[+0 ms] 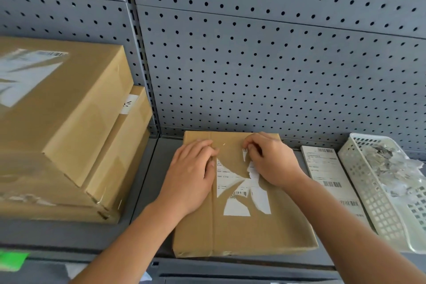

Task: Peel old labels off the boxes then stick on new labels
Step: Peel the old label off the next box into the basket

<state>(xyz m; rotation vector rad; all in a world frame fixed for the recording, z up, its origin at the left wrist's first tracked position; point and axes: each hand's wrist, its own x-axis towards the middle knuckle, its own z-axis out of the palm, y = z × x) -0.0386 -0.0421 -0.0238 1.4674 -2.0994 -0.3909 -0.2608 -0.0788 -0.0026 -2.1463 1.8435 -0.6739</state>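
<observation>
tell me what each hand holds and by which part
The right hand pinches a torn flap at the upper right edge of the old label. The left hand holds nothing; it presses flat on the box.

Box point(242, 233): left hand point(191, 173) pressed flat on top, fingertips at the edge of the torn label point(232, 184). Right hand point(272, 161) curled, fingers pinching a lifted strip of the label. Label sheet point(327, 168) just right of those fingers; basket point(373, 205) of scraps point(387, 163) beyond it.

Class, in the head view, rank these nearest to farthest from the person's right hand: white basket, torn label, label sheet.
1. torn label, touching the right hand, on the box.
2. label sheet, to its right.
3. white basket, far right.
</observation>
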